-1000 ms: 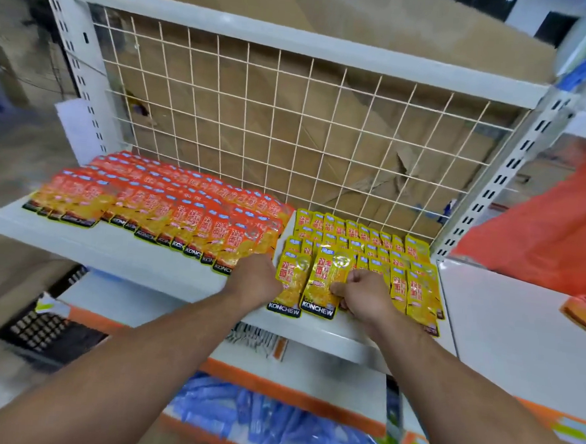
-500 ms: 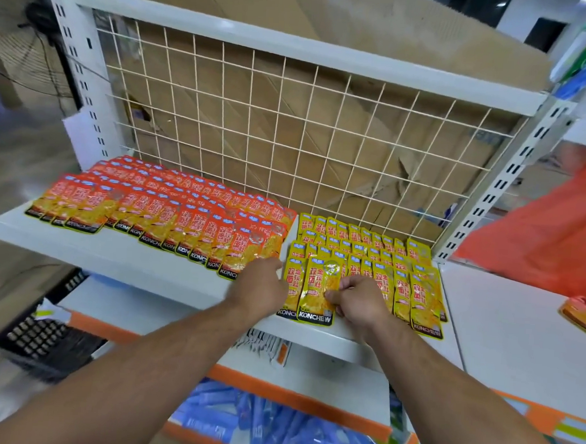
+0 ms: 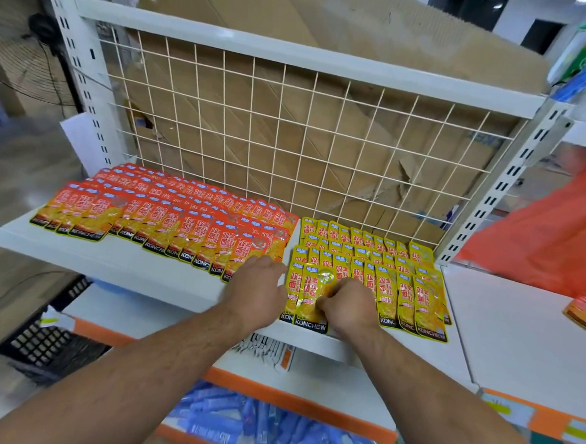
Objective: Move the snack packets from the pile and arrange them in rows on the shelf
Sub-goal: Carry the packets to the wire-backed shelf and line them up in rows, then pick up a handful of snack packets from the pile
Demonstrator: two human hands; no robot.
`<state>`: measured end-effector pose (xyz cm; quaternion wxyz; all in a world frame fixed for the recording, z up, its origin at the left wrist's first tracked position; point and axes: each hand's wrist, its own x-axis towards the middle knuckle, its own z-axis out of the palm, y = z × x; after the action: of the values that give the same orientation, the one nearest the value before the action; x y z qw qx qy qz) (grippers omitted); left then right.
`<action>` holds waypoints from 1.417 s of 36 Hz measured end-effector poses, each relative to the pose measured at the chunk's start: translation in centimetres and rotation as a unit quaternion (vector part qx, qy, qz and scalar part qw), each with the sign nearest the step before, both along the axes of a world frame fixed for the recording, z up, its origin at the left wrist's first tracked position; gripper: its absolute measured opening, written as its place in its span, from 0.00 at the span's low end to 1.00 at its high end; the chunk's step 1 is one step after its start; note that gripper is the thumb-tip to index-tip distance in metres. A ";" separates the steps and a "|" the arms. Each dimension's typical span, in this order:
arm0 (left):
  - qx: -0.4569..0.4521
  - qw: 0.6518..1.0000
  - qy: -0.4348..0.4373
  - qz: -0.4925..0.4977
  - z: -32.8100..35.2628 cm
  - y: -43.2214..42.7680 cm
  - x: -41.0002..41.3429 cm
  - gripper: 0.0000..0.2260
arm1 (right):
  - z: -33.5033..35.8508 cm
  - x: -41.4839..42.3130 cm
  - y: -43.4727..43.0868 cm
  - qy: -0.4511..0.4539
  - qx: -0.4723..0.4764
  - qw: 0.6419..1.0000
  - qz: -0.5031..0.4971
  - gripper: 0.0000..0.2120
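Left hand (image 3: 256, 288) flat, fingers slack, at the orange packets (image 3: 168, 221) — right hand (image 3: 346, 305) curled, pinching 1 yellow packet (image 3: 309, 293).

Flattened cardboard (image 3: 280, 11) behind a white wire grid (image 3: 291, 142), standing fan (image 3: 20, 57) left, black crate (image 3: 43, 350) on the floor (image 3: 20, 177)

The right hand (image 3: 344, 307) hides part of a yellow packet (image 3: 309, 291) — its fingers tuck under, out of sight. The orange bag (image 3: 558, 231) at the right edge is blurry, cut off.
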<state>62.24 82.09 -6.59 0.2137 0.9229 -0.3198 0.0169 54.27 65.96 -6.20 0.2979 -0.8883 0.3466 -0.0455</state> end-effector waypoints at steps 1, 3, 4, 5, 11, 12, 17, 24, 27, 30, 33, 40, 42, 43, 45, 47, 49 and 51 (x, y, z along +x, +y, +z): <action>0.004 1.000 -0.004 -0.002 0.1 0.0 0.0 0.19 | 0.0 0.1 0.1 0.003 -0.003 1.000 0.001 0.05; 0.013 1.000 -0.009 -0.006 0.3 0.1 0.1 0.19 | -0.1 0.2 0.1 0.008 -0.011 1.000 0.001 0.05; 0.016 1.000 -0.011 -0.009 0.3 0.1 0.0 0.19 | -0.1 0.2 0.1 0.010 -0.014 1.000 0.001 0.05; 0.019 1.000 -0.011 -0.012 0.3 0.1 0.0 0.19 | -0.2 0.2 0.0 0.011 -0.018 1.000 0.000 0.05; 0.019 0.998 -0.026 -0.045 0.5 0.1 -0.4 0.20 | 0.4 -0.2 0.2 0.019 -0.051 0.999 0.000 0.10; 0.020 0.998 -0.028 -0.054 0.6 0.0 -0.5 0.20 | 0.5 -0.4 0.3 0.021 -0.056 0.998 0.003 0.10; 0.042 0.995 -0.024 -0.090 0.6 -0.9 -0.8 0.25 | 1.1 -1.5 0.0 0.015 -0.090 0.995 0.035 0.12; 0.094 0.983 -0.057 -0.144 0.6 -4.4 -2.2 0.30 | 1.8 -5.3 -2.1 0.070 -0.284 0.948 0.125 0.30; 0.100 0.980 -0.058 -0.163 0.8 -6.6 -3.8 0.29 | 2.3 -8.0 -3.9 0.101 -0.279 0.948 0.116 0.34; 0.107 0.975 -0.067 -0.182 1.5 -8.8 -5.8 0.31 | 2.7 -10.9 -5.8 0.115 -0.274 0.951 0.089 0.37; 0.107 0.972 -0.073 -0.197 2.2 -11.0 -8.0 0.31 | 3.0 -13.8 -7.8 0.113 -0.274 0.953 0.058 0.33; 0.106 0.964 -0.071 -0.234 3.4 -17.0 -14.2 0.27 | 4.0 -21.2 -12.8 0.124 -0.252 0.959 0.019 0.33; 0.112 0.963 -0.070 -0.236 3.6 -19.0 -16.6 0.29 | 4.1 -23.9 -14.7 0.121 -0.240 0.963 0.010 0.34; 0.116 0.962 -0.071 -0.235 3.6 -20.0 -17.8 0.31 | 4.2 -25.2 -15.7 0.120 -0.235 0.965 0.007 0.35; 0.126 0.959 -0.078 -0.240 3.7 -21.9 -20.2 0.34 | 4.2 -27.9 -17.6 0.125 -0.234 0.964 0.005 0.35; 0.128 0.957 -0.086 -0.247 3.7 -23.7 -22.6 0.36 | 4.2 -30.5 -19.5 0.129 -0.234 0.964 0.004 0.34; 0.124 0.958 -0.085 -0.246 3.8 -25.7 -24.7 0.35 | 4.4 -32.8 -21.3 0.128 -0.221 0.967 -0.002 0.34; 0.126 0.957 -0.075 -0.250 3.8 -27.7 -26.7 0.32 | 4.5 -35.0 -23.0 0.128 -0.210 0.969 -0.010 0.34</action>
<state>35.51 54.39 -2.80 0.0689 0.8293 -0.5545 -0.0084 19.23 42.94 -1.66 0.0568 -0.9257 0.3738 -0.0060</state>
